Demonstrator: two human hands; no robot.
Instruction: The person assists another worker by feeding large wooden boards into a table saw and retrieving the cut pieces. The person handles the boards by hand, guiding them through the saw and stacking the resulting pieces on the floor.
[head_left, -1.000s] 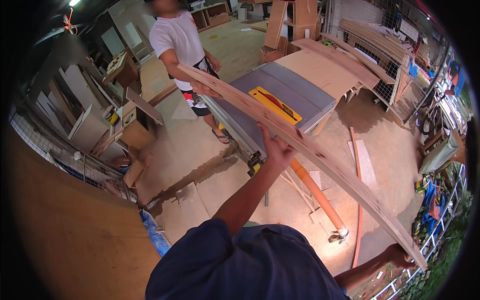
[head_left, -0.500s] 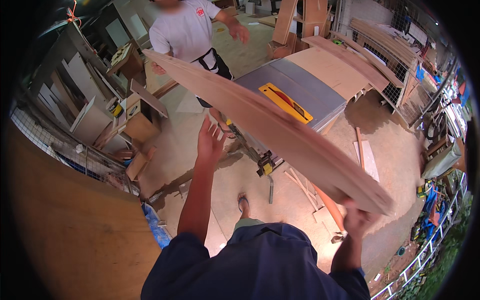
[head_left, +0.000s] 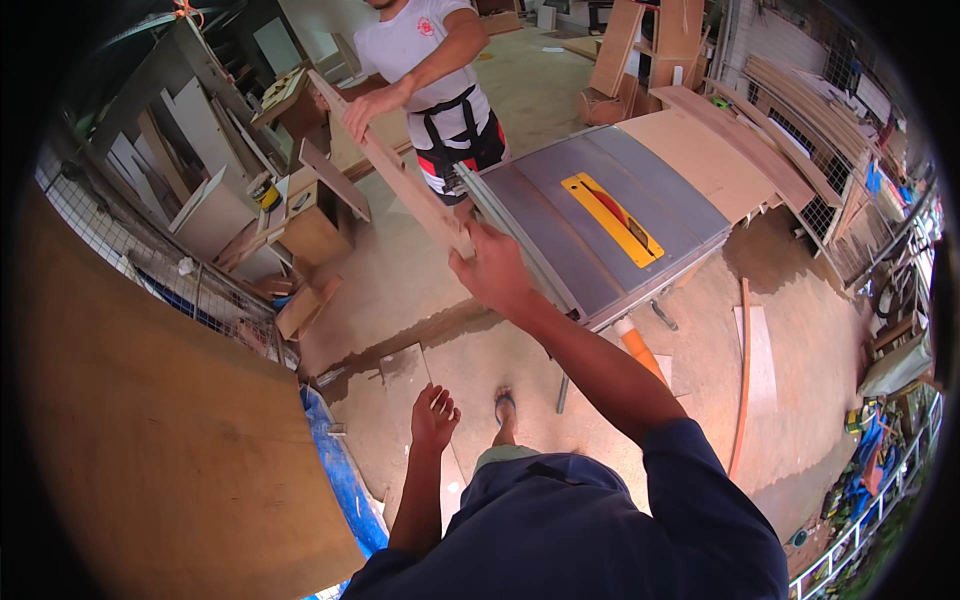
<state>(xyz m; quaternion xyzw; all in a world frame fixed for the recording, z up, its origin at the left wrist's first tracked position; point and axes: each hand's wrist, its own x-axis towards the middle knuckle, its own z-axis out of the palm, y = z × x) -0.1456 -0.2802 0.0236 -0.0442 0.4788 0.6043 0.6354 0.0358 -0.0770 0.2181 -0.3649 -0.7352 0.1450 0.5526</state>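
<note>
My right hand (head_left: 495, 268) is closed on the near end of a long wooden board (head_left: 408, 185). The board slants away to the far left, beside the left edge of a table saw (head_left: 535, 205). A co-worker's hand (head_left: 375, 108) rests on the board's far part; the other hand of that person is hidden. Low in front of my body, my left hand (head_left: 435, 415) hangs apart from everything, its fingers loosely bent and holding nothing. A yellow insert plate (head_left: 612, 220) with a slot lies in the saw's grey top.
Behind the board stands the co-worker (head_left: 445, 75) in a white shirt. A large brown panel (head_left: 170, 410) fills the lower left. Boards lean along the left wall near a wooden cabinet (head_left: 312, 225). An orange pipe (head_left: 640, 350) and wood strips (head_left: 743, 370) lie right of my foot.
The board has swung left, off the space above the saw, and now slants between the co-worker and me. My right hand moved forward and left with it; my left hand dropped toward my body.
</note>
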